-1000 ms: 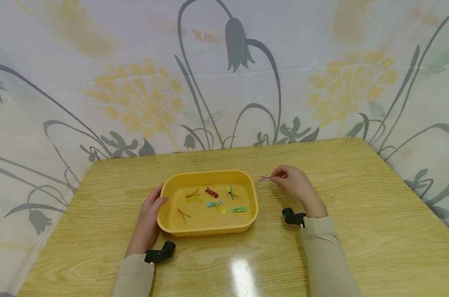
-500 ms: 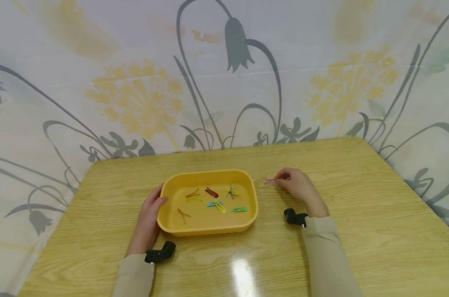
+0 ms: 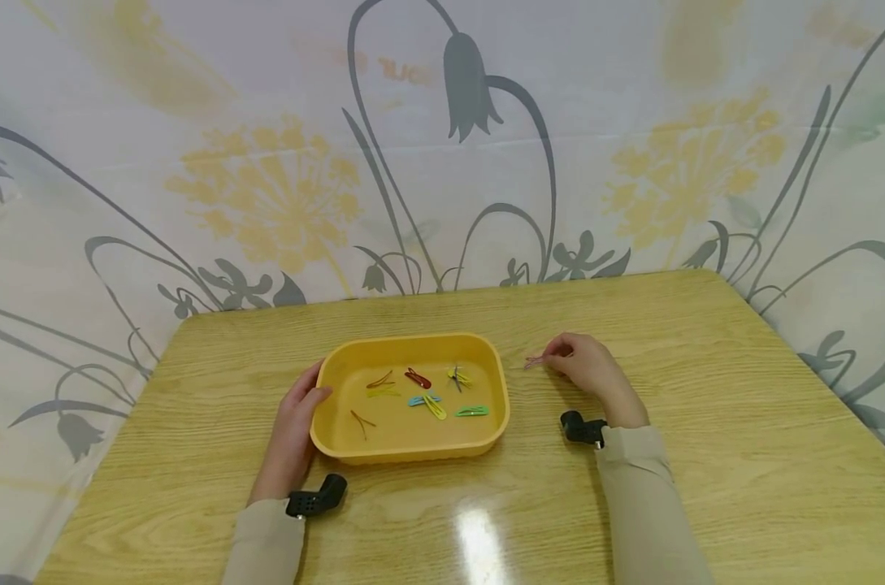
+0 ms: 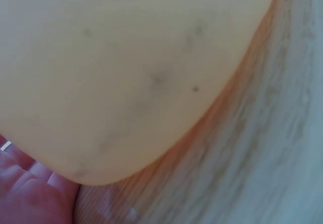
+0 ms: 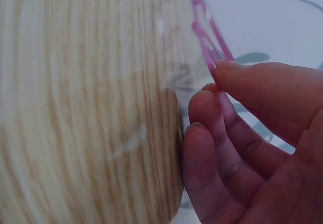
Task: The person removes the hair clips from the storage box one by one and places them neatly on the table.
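Head view: work's looking part-way to me, w/ 9 or so clips lying inside the yellow tray (image 3: 413, 451) & a pink clip (image 3: 533, 361) being held outside, just past the tray's R end. Counting: 1 tray, 2 hands, approx 10 clips: that pink one, 1 red clip (image 3: 418, 379), 1 blue clip (image 3: 416, 402), 1 green clip (image 3: 472, 412), 3 yellow clips (image 3: 435, 408), 2 brown clips (image 3: 379, 382), 1 dark clip (image 3: 456, 380) crossing a yellow. L hand (image 3: 294, 418) is holding the tray's L end, thumb over rim; R hand (image 3: 588, 366) is keeping a narrow grip on the pink clip, near the counter (image 3: 193, 422); can't tell if touching.

L wrist view: tray wall's filling most of it, blurry; L hand's showing low in the corner.

R wrist view: thumb & finger are pinching the pink clip's near end, far end poking out.
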### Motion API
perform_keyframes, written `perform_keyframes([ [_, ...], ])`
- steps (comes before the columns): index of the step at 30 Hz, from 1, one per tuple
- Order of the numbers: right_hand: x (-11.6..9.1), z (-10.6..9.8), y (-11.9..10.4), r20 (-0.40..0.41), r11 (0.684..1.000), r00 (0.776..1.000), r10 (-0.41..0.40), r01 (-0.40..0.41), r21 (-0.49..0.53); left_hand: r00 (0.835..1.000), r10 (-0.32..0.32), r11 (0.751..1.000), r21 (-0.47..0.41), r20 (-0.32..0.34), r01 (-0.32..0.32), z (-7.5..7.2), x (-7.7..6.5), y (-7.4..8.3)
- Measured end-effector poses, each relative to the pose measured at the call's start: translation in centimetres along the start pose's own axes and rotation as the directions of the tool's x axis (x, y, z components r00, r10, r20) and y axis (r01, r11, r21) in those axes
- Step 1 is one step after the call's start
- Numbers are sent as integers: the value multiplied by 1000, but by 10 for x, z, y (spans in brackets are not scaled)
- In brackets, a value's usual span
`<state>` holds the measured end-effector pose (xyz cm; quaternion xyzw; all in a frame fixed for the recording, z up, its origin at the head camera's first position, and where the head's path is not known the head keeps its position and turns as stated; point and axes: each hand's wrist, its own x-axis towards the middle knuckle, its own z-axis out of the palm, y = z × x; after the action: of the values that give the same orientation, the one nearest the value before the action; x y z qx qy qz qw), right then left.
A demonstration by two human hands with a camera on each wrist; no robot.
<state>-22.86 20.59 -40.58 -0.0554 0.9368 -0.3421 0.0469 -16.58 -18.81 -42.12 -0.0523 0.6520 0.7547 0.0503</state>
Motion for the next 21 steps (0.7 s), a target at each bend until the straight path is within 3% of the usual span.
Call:
perform_keyframes([
  [9, 2, 2, 3, 3, 999, 1000, -28, 28, -25, 1000, -3, 1000, 5, -13, 3, 0, 0, 0],
  [21, 2, 2, 2, 21, 1000, 1000, 6, -6, -2, 1000, -3, 1000, 4, -14, 3, 0, 0, 0],
])
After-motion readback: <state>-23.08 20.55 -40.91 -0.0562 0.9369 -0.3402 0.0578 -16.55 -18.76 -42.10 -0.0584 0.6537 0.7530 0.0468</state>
